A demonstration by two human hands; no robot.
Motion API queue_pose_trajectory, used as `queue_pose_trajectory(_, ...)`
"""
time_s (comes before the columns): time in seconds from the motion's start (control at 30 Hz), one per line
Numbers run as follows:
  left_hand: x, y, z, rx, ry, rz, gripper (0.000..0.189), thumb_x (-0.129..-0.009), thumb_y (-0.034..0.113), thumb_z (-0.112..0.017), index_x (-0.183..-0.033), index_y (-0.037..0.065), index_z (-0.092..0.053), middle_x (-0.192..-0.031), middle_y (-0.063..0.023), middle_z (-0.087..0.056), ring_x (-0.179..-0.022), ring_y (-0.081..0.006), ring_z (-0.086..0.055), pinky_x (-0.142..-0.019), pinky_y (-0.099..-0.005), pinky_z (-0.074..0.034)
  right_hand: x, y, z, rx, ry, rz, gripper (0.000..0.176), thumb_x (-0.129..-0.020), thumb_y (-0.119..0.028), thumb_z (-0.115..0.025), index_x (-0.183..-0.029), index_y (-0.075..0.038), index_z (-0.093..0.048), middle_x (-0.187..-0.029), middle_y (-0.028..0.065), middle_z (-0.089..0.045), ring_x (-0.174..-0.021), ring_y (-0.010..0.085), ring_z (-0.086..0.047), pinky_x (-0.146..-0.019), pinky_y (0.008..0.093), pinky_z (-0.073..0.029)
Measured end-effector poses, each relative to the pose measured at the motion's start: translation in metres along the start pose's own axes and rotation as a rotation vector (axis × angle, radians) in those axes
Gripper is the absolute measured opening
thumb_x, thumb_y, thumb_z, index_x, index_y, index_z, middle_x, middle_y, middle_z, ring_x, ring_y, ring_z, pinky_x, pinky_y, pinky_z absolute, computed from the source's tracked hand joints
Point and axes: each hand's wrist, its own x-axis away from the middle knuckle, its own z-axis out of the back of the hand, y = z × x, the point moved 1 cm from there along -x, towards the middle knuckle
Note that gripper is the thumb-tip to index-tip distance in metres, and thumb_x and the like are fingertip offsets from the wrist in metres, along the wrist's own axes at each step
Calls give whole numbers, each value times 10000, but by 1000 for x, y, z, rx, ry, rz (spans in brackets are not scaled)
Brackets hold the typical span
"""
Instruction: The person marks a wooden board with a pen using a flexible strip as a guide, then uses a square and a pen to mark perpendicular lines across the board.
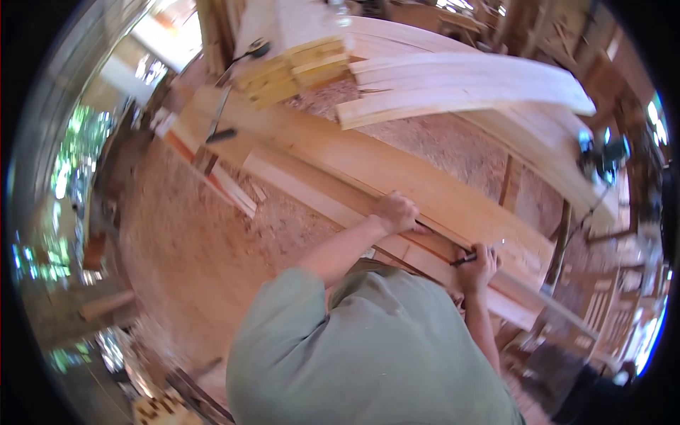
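Note:
My left hand (pixel 397 211) is closed and rests on the long edge of a wide light-brown board (pixel 340 156). A thin dark strip shows beside its fingers, but what they hold is hidden. Further right, my right hand (pixel 480 268) grips a dark pen-like tool (pixel 464 261), its tip pointing left, close to the same edge. A narrower pale board (pixel 304 190) runs alongside the wide one on the side nearer my body. A long thin strip (pixel 545 301) extends from near my right hand toward the lower right.
A dark-handled square (pixel 221 134) lies on the wide board's far left part. Beyond it, a tape measure (pixel 258 48) sits by stacked yellowish blocks (pixel 297 67). Curved pale planks (pixel 460 81) lie behind. A power tool (pixel 609 157) stands at the right. Shavings cover the ground.

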Motion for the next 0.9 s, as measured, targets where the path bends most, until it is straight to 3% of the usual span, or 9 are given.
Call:
queue_pose_trajectory(0.13,-8,14,-7,45,-89,-22,723,-704,810,-618,-749,104,-766,-743,-111,-734,-756,-262,-735,-792,-393,-542,2,15,4,1,11,14,310,-665,-254,-858,-826,-117,-632,-781,81,-651,-878,327,-623,-866,442,-401)
queue_pose_trajectory(0.23,-8,15,-12,46,-48,-56,753,-728,828,-571,-724,94,-738,-736,-105,-731,-752,-256,-733,-769,-385,-534,5,26,-2,15,3,2,311,-678,-265,-856,-832,-113,-633,-779,85,-656,-873,328,-625,-863,457,-398)
queue_pose_trajectory(0.53,-11,17,-12,96,-87,-36,746,-724,829,-565,-755,108,-750,-741,-97,-735,-794,-256,-730,-831,-390,-515,3,33,-4,24,-15,-27,331,-669,-285,-870,-788,-101,-623,-748,67,-639,-835,309,-619,-869,449,-395)
queue_pose_trajectory(0.9,-9,17,-18,59,-4,-64,719,-726,831,-554,-755,141,-755,-719,-68,-729,-787,-233,-725,-801,-390,-509,4,24,-2,4,28,33,356,-717,-336,-874,-801,-92,-629,-692,72,-612,-803,316,-591,-846,452,-406)
